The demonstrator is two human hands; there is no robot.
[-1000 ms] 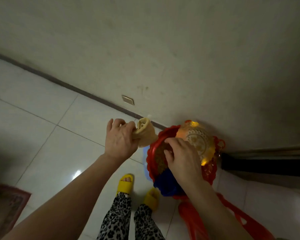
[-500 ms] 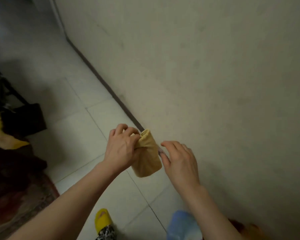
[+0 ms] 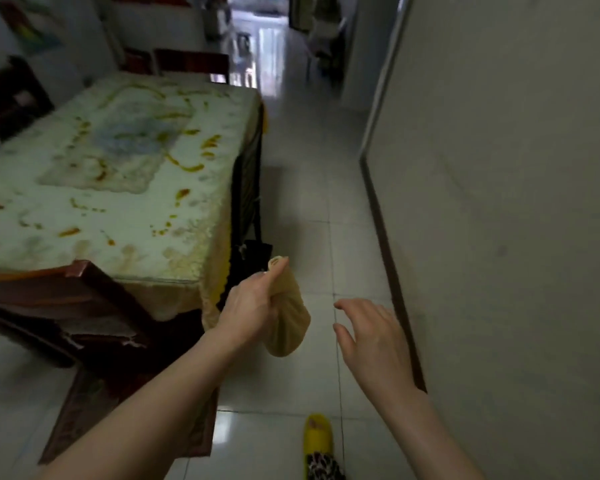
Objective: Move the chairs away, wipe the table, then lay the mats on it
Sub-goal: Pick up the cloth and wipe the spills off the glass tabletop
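Holding a rolled tan cloth [image 3: 288, 313] in the left hand [image 3: 248, 308], fingers curled round it, beside the table [image 3: 118, 174] corner.
Cloth hangs upright, long axis vertical. Right hand [image 3: 373, 339] hovers near it, fingers spread, empty. Dark chairs [image 3: 66, 306] crowd the table's near edge; a yellow slipper [image 3: 317, 433] stands on floor tiles.

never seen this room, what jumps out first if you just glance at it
The left hand in the middle of the view grips a rolled tan cloth, while the right hand hangs open beside it, apart from it. To the left stands a table under a pale cover with orange markings, a dark wooden chair against its near edge.
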